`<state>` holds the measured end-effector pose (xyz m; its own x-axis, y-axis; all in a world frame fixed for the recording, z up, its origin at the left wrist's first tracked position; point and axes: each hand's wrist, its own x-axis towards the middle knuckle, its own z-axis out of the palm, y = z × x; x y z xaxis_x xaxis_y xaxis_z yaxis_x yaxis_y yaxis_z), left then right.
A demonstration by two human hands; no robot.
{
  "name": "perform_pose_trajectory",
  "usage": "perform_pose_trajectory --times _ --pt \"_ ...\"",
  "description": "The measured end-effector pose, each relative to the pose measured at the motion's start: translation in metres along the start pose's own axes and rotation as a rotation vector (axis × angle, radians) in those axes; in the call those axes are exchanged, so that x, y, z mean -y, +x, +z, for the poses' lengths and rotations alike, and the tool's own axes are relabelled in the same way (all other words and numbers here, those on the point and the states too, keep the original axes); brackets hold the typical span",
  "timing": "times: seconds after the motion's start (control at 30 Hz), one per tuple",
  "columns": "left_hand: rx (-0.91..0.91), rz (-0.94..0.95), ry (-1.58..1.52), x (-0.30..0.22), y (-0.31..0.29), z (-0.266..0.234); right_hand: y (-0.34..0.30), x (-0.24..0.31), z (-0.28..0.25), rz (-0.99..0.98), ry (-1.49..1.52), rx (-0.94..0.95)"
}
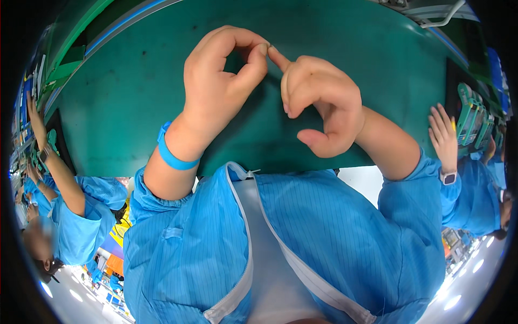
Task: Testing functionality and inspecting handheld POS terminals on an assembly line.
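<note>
My left hand (221,75) is raised over the green table, its thumb and index finger closed in a pinch that forms a ring. A light blue band (175,151) circles that wrist. Against the pinch rests the tip of one outstretched finger of my right hand (324,100). Whatever lies between the left fingertips, if anything, is too small to make out. The other right fingers curl loosely, with the thumb held apart from them, and no object shows in that hand.
The green tabletop (145,102) spreads beneath both hands. A metal rail (116,27) runs along its far left. Co-workers in blue (89,216) sit on both sides; one person's hand (443,135) reaches near green devices (470,116) at right. A bent white rod (448,16) stands far right.
</note>
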<state>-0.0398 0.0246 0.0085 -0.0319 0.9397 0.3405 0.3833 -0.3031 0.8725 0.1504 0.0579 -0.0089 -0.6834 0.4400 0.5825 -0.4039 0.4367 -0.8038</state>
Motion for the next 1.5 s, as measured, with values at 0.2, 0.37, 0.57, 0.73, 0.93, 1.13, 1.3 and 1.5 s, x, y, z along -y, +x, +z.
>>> perform_pose_trajectory --times 0.2,0.37,0.57,0.73,0.93,1.13,1.3,1.5 --pt "0.112 -0.346 -0.705 -0.003 -0.006 -0.005 0.001 0.005 0.004 -0.066 0.101 -0.05" --pt "0.244 -0.34 -1.055 0.012 -0.007 -0.011 0.009 0.012 0.013 -0.064 0.295 -0.104" --pt "0.269 -0.244 -1.088 0.016 -0.01 -0.015 0.017 0.015 0.019 0.018 0.452 -0.212" --pt "0.272 -0.247 -1.09 0.013 -0.008 -0.015 0.019 0.016 0.015 0.05 0.501 -0.21" --pt "0.29 -0.258 -1.111 0.011 -0.008 -0.018 0.021 0.02 0.015 0.109 0.566 -0.218" --pt "0.314 -0.271 -1.129 0.01 -0.006 -0.019 0.022 0.025 0.013 0.185 0.632 -0.25" --pt "0.351 -0.287 -1.143 0.008 -0.006 -0.018 0.018 0.031 0.012 0.22 0.631 -0.27" --pt "0.329 -0.269 -1.102 0.007 -0.006 -0.017 0.016 0.032 0.01 0.245 0.692 -0.287"
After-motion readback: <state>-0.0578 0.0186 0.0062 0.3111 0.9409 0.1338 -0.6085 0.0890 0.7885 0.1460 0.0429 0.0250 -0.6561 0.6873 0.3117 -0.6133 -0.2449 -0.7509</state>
